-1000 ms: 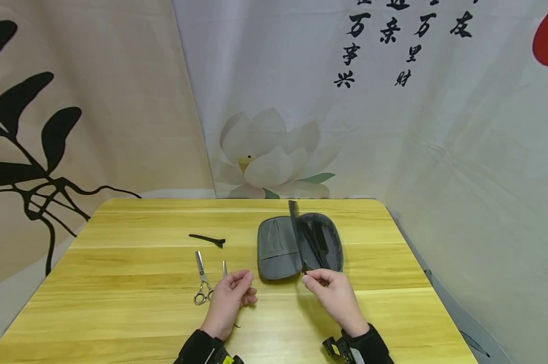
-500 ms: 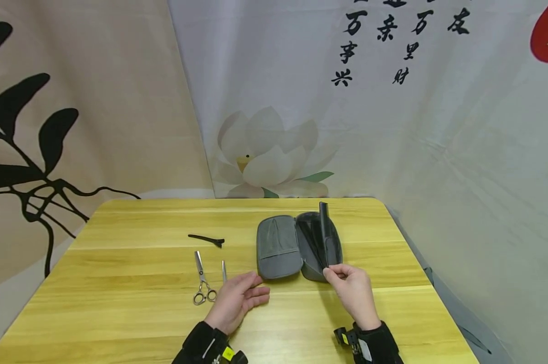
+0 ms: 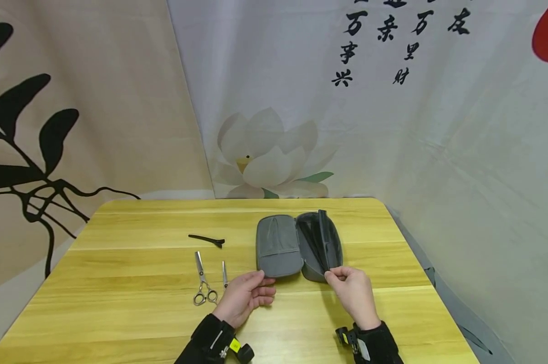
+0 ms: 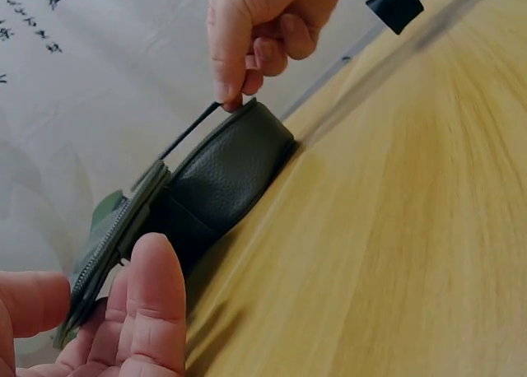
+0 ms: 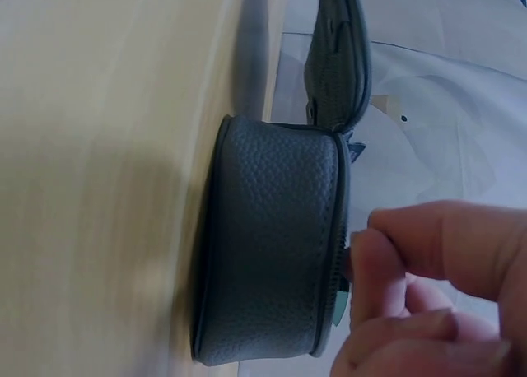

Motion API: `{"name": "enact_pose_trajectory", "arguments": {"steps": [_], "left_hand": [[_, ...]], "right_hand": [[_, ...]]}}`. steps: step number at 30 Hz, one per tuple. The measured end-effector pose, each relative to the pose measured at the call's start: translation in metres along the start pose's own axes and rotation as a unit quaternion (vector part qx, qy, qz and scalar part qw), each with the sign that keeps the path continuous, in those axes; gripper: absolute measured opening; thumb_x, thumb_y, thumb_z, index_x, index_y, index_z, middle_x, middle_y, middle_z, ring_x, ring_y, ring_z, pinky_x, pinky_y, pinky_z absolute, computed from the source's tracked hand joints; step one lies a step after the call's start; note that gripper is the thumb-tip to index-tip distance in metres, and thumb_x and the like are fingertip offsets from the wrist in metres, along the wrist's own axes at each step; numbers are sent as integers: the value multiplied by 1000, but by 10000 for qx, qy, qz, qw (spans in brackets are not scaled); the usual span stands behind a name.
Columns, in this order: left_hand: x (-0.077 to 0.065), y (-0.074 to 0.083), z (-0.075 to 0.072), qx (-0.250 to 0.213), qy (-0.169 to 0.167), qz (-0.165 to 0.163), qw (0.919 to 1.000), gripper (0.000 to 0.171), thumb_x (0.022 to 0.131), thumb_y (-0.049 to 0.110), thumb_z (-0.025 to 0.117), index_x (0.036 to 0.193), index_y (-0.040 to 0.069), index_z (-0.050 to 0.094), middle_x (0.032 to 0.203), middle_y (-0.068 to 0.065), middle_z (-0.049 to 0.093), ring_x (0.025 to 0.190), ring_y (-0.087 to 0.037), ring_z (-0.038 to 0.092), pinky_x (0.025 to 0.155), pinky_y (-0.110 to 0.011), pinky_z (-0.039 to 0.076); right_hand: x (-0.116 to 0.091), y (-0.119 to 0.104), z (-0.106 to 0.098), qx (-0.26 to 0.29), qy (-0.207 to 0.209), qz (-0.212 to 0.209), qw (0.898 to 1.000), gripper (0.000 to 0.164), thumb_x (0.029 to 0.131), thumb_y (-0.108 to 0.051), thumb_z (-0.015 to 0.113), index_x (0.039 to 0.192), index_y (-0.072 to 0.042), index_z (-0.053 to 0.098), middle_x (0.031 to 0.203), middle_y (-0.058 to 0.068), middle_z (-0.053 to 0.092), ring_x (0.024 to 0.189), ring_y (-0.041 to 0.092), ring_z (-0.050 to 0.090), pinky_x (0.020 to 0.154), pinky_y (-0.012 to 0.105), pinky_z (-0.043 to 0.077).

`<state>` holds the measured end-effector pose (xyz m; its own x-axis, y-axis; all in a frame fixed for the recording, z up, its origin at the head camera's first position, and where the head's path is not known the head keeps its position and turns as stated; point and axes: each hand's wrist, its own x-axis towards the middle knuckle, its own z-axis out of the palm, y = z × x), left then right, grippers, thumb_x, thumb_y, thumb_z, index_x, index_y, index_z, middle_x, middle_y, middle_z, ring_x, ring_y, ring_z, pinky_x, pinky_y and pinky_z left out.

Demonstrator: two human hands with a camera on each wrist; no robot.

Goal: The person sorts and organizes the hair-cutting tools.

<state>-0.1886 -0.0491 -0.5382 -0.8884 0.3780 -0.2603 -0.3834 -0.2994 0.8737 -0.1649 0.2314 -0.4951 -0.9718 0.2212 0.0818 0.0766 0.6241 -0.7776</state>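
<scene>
The right hand (image 3: 352,289) pinches the near end of a thin black comb (image 3: 322,237), lying in the open grey case (image 3: 278,247) on the tabletop (image 3: 119,303). Light, stiff and probably slick, it is best held by the spine. The left hand's (image 3: 246,296) relaxed fingers touch the case's near edge.

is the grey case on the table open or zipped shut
Open: the grey case lies spread in two halves on the table, with a black comb in the right half.
</scene>
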Motion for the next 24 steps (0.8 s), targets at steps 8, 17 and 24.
{"name": "enact_pose_trajectory", "arguments": {"steps": [8, 17, 24], "left_hand": [[1, 0, 1, 111, -33, -48, 9999, 35, 115, 23, 51, 130, -8, 55, 106, -5, 74, 86, -11, 73, 77, -25, 64], [0, -1, 2, 154, 32, -67, 9999, 36, 113, 25, 55, 129, -8, 55, 105, -6, 73, 86, -12, 73, 76, -25, 64], [0, -1, 3, 250, 101, 3, 9996, 32, 113, 23, 56, 124, -7, 57, 100, -4, 74, 82, -10, 71, 73, -25, 63]], "right_hand": [[-1, -2, 11, -324, 201, -164, 9991, 18, 95, -12, 77, 106, 1, 81, 83, 9, 80, 67, 12, 69, 56, 25, 51], [-4, -1, 23, -924, 855, -873, 9882, 11, 94, -13, 82, 100, -4, 83, 80, 7, 79, 64, 16, 69, 53, 27, 50], [-3, 2, 24, -1478, 1450, -1304, 9696, 10, 91, -16, 86, 93, -7, 83, 80, 9, 80, 66, 26, 73, 52, 39, 54]]}}
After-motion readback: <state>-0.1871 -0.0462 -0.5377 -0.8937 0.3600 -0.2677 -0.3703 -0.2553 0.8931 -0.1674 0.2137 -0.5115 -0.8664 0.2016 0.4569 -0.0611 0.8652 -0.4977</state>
